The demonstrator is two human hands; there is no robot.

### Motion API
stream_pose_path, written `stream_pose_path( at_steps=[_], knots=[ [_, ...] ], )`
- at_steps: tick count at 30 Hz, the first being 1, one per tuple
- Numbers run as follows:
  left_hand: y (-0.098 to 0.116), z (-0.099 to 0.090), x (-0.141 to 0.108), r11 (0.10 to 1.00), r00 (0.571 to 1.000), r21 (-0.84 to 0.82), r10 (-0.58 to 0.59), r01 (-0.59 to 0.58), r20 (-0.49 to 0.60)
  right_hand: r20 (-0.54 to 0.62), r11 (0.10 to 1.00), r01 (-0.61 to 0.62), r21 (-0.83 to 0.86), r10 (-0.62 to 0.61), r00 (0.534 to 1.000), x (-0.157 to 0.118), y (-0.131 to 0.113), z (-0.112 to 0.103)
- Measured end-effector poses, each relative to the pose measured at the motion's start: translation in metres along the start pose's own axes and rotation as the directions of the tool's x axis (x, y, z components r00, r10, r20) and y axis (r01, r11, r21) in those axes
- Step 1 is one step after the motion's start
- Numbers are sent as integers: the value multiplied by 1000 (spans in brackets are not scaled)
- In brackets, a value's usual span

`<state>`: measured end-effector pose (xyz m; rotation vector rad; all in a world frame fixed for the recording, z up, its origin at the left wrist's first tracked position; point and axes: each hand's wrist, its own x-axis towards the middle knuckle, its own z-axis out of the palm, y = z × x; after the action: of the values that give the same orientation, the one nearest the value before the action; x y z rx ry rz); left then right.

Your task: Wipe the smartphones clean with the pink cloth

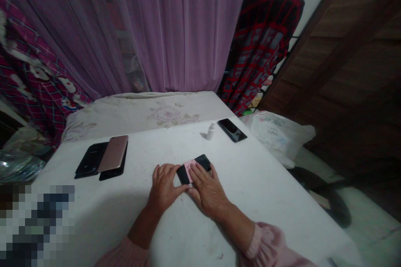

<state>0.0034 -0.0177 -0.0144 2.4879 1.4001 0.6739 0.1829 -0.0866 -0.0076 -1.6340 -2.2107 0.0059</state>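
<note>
A dark phone (204,161) lies flat on the white table, tilted to the right. Across its middle is a pink cloth (189,168). My left hand (163,186) grips the phone's left end, thumb at the near edge and fingers at the far edge. On top of the cloth rest the fingers of my right hand (206,187), pressed together, with the thumb near the phone's lower edge. Beyond the phone a small white bottle (211,132) stands upright. Another dark phone (232,129) lies to the right of the bottle.
Several phones, one a rose-gold phone (114,153) on top of others, lie at the left of the table (125,200). A white plastic bag (278,135) is beyond the right edge. Purple curtains (184,29) hang behind the table.
</note>
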Motion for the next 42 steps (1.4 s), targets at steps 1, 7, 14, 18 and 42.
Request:
stream_pose_path(
  at_steps=[1, 7, 14, 18, 42],
  knots=[
    [0, 0, 0, 1000, 1000, -3, -1, 1, 1, -6, 999, -34, -11, 34, 999, -2, 6, -1],
    [-1, 1, 1, 1000, 1000, -18, 5, -5, 0, -62, 963, -253, -88, 248, 967, 13, 23, 4],
    [-1, 1, 0, 1000, 1000, 1, 0, -1, 21, 1, 999, -41, 1, 41, 999, 11, -18, 7],
    [-1, 1, 1, 1000, 1000, -16, 1, -1, 13, 5, 998, -66, -11, 66, 998, -7, 0, -3],
    [1, 1, 0, 999, 1000, -32, 14, -14, -15, -63, 993, -108, -52, 105, 992, -1, 10, -1]
  ],
)
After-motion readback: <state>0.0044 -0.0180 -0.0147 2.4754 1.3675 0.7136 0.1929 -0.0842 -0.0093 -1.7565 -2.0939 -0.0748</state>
